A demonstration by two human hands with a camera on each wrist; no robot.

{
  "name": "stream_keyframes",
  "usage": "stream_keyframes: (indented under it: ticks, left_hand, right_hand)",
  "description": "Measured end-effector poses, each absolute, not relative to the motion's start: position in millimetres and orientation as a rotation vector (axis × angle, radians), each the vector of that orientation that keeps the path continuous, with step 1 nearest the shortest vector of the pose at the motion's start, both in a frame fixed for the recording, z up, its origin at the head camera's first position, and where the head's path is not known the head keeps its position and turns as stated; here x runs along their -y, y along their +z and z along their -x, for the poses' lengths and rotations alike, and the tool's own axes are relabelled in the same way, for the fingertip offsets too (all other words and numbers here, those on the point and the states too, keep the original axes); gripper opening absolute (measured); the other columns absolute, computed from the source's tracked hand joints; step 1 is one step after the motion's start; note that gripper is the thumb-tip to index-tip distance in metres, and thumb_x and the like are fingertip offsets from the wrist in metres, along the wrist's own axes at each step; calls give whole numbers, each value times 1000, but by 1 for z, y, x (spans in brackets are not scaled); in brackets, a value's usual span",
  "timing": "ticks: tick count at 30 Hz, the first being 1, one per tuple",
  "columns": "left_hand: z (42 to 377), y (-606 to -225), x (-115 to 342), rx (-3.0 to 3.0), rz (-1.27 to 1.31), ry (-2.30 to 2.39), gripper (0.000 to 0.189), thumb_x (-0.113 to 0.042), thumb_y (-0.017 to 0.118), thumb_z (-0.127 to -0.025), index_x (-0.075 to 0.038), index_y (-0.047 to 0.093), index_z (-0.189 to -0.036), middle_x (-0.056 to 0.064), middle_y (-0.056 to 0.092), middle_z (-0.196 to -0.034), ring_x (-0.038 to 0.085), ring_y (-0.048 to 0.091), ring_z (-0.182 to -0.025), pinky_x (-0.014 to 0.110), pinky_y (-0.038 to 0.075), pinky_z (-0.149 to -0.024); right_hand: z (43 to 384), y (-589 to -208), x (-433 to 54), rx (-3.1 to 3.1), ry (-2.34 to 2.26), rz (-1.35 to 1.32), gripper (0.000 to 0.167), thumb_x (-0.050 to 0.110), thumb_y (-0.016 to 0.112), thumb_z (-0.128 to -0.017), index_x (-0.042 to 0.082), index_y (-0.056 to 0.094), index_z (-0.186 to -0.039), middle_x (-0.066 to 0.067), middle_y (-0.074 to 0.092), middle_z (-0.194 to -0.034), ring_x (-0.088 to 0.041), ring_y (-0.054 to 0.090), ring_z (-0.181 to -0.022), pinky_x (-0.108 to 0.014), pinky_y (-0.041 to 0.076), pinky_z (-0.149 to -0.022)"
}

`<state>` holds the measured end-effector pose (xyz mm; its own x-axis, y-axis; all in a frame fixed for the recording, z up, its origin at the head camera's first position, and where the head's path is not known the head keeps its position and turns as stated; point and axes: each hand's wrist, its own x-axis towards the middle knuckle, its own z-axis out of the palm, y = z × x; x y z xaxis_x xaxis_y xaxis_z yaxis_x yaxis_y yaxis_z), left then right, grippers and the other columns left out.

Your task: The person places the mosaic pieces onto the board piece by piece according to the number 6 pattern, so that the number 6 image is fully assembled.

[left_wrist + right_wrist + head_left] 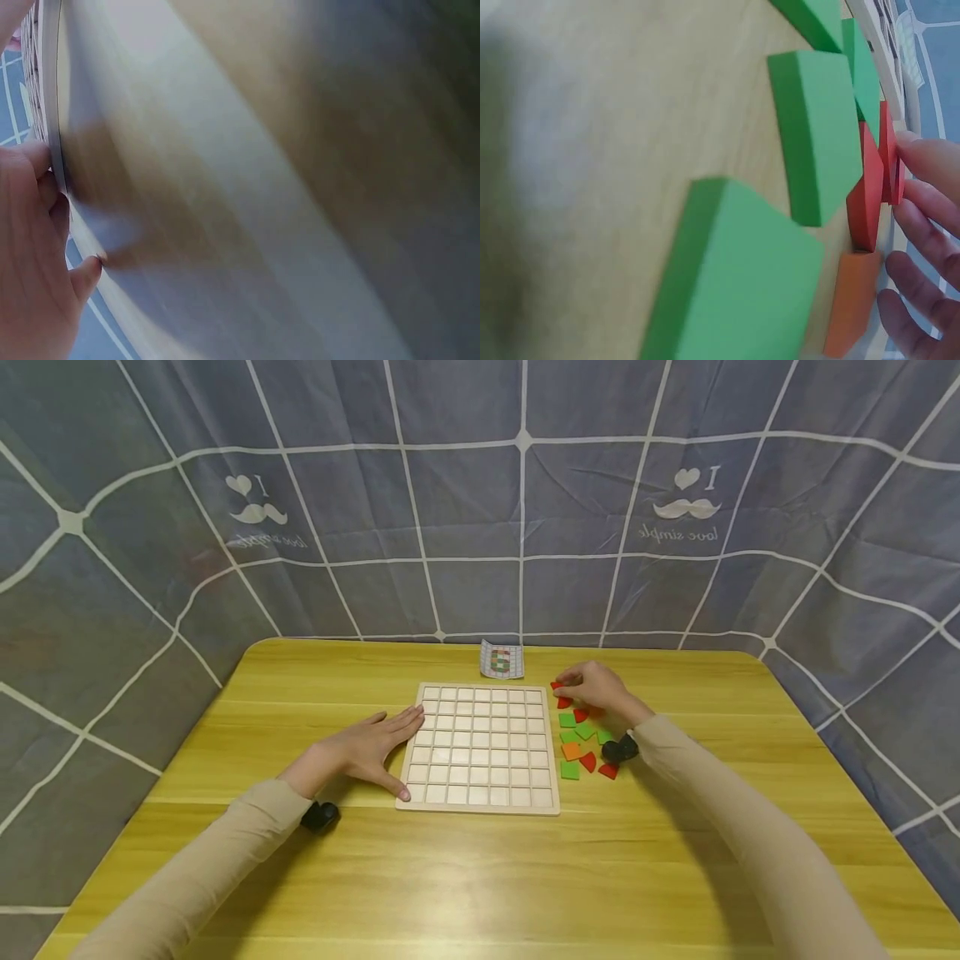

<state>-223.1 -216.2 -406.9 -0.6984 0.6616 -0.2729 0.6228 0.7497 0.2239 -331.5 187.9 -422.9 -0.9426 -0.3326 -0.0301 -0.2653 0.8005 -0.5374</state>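
A pale wooden board (478, 758) divided into a grid of shallow square cells lies on the table. My left hand (372, 746) rests spread along its left side, fingertips on the rim and thumb at the near left corner. Beyond the board's right edge, my right hand (597, 687) pinches a red quarter-circle tile (557, 686) between thumb and fingers, with another red tile (564, 702) just below it. In the right wrist view, the thumb and forefinger meet at thin red tiles (887, 154). Green tiles (817, 135) lie closer to that camera.
Several green square tiles (570, 770), red quarter-circles (588, 762) and an orange tile (572, 751) are scattered right of the board. A small creased pattern card (502, 660) stands behind it. A grey gridded curtain (465, 510) surrounds the wooden table (465, 877).
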Motion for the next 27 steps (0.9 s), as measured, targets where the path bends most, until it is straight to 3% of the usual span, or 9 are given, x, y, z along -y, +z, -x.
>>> stream_keyframes:
  ticks: [20,27]
  left_hand:
    - [225,-407,215,-2609,-990,155,124,-72,67,-71,-1,9,-154,15,2,-162,30,9,-150,58,12,-120]
    - [222,-404,213,-2614,-1001,151,122,-71,67,-71,-1,10,-154,16,3,-162,31,11,-150,58,12,-120]
  right_hand:
    - [324,-418,-186,-3012,-717,511,37,37,72,-84,8,74,-108,-7,75,-98,-23,69,-89,-41,53,-80]
    - [316,-418,-181,-3078,-742,523,37,38,74,-82,10,76,-105,-4,76,-94,-18,69,-77,-35,53,-71]
